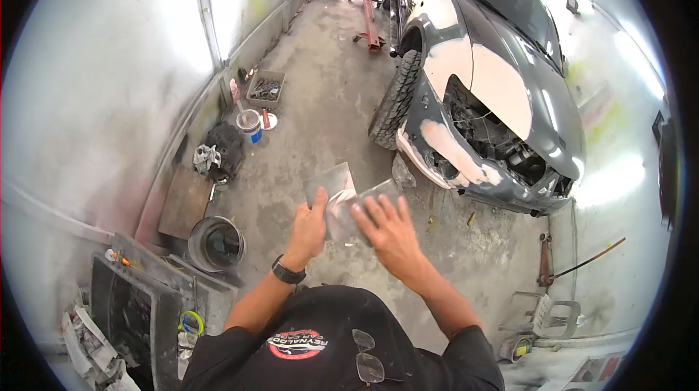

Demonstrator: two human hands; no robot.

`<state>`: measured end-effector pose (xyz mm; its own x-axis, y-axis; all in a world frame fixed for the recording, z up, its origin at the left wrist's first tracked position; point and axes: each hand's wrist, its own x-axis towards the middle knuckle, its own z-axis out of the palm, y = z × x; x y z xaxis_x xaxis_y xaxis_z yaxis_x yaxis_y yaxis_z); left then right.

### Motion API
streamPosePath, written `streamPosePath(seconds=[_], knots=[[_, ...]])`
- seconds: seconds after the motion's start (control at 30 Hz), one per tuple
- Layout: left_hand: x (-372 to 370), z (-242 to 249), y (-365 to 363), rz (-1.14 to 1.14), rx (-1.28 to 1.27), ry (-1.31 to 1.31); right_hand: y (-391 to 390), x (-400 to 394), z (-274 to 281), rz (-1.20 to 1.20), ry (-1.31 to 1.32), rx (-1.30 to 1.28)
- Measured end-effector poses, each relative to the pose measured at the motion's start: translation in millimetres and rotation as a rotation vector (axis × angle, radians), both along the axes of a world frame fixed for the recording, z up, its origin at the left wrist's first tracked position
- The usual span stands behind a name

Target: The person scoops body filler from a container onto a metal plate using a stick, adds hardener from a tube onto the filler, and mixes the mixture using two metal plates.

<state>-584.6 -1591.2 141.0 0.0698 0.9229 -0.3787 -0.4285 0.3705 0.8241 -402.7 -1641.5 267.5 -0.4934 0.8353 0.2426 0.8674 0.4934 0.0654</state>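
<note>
My left hand is closed round the edge of a flat grey plate, its thumb on top. Pinkish-white paste is smeared on the plate's surface. My right hand lies to the right with its fingers spread over a second thin, greyish sheet, which meets the plate's right side. Whether the right thumb grips that sheet is hidden under the hand. Both hands are in front of my chest, above the concrete floor.
A dark car with pale patches and an open headlight bay stands ahead right. On the left are a paint can, a tray of small parts, a bucket and a dark panel. A red jack is ahead.
</note>
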Motion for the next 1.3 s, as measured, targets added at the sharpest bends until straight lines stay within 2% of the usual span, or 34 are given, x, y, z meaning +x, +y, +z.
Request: streamPosePath(seconds=[0.07,0.1,0.17,0.2,0.3,0.37,0.5,0.63,0.77,0.87,0.9,0.97,1.0,1.07,1.1,1.17,1.2,1.27,1.3], knots=[[3.5,5.0,1.1,-0.02,0.032,-0.077,-2.8,0.0,5.6,0.091,-0.049,-0.077],[4.4,8.1,1.0,-0.032,0.044,-0.118,-5.0,-0.1,15.3,0.037,0.023,-0.066],[3.6,36.4,-5.5,-0.063,0.058,-0.198,-1.3,0.8,10.6,0.024,0.489,-0.185],[4.3,31.5,-5.4,-0.066,0.024,-0.211,0.7,1.0,9.7,0.021,0.72,-0.241],[6.0,23.5,-4.1,-0.067,-0.011,-0.262,-1.3,-6.6,11.2,0.015,0.808,-0.221],[9.7,37.3,-10.0,-0.073,0.034,-0.309,-2.5,-5.1,5.2,0.02,0.755,-0.18],[14.2,34.0,-7.6,-0.058,0.006,-0.36,-5.2,-0.4,9.5,-0.012,0.718,-0.134],[14.9,32.1,-6.5,-0.042,0.038,-0.425,-3.3,-3.5,14.2,0.047,0.798,-0.231],[17.0,35.0,3.7,0.031,0.07,-0.567,8.5,-2.4,-0.6,0.042,0.613,-0.292],[-11.2,49.8,16.0,0.013,-0.117,-0.5,14.0,17.7,-31.5,0.007,0.368,-0.251],[-17.5,46.2,23.6,-0.074,-0.137,-0.595,18.9,20.9,-38.1,0.005,0.274,-0.227],[-27.9,32.2,36.4,-0.26,-0.199,-0.77,33.1,10.8,-35.8,-0.049,0.648,-0.297],[-30.5,24.8,39.4,-0.308,-0.221,-0.757,37.7,6.8,-34.4,-0.089,0.837,-0.338],[-29.4,18.7,56.2,-0.414,-0.259,-0.736,50.5,-6.5,-28.9,-0.102,1.052,-0.382],[-28.8,19.8,72.2,-0.395,-0.228,-0.696,62.5,-9.0,-22.9,-0.104,1.16,-0.397],[-32.5,28.2,103.0,-0.344,-0.191,-0.61,89.9,-1.8,-0.2,-0.037,1.064,-0.331],[-33.4,24.8,117.7,-0.311,-0.203,-0.477,105.7,1.9,1.5,-0.01,1.02,-0.308],[-25.8,32.5,159.9,-0.268,-0.181,-0.212,156.1,10.0,-6.8,-0.038,0.597,-0.116],[-11.4,46.7,172.6,-0.155,-0.159,-0.075,179.2,14.4,-10.5,-0.051,0.38,-0.011]])
